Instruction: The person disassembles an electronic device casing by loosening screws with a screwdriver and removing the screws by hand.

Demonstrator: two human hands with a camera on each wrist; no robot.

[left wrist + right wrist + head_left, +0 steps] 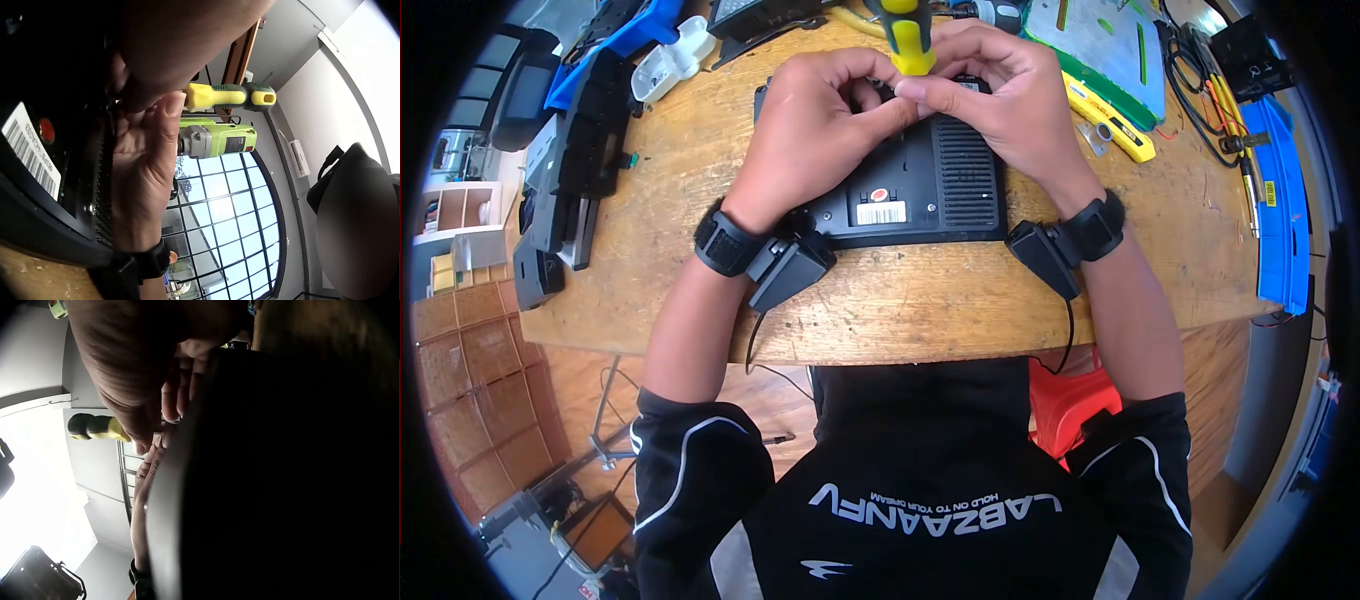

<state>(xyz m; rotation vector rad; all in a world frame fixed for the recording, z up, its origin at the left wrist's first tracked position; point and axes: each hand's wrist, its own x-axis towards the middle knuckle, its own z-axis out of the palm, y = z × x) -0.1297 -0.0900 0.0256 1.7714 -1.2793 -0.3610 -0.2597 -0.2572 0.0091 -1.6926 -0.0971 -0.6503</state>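
A screwdriver (911,45) with a yellow and dark green handle stands upright over a flat black plastic device (900,180). My right hand (1030,115) pinches it just below the handle, thumb in front. From the other side my left hand (800,135) brings thumb and curled forefinger together at the shaft. The shaft's lower end is hidden by the fingers. Vent slots (968,160) and a barcode label (881,213) show on the device's upper face. In the left wrist view, the screwdriver handle (219,97) sticks out past the right thumb (172,106).
A yellow utility knife (1110,120) lies right of the device, near a green-edged panel (1100,50). Dark cables (1200,110) and a blue tray (1280,210) are farther right. At left are a white plastic container (672,62) and black housings (590,130). The wooden table's edge (920,355) is close to my body.
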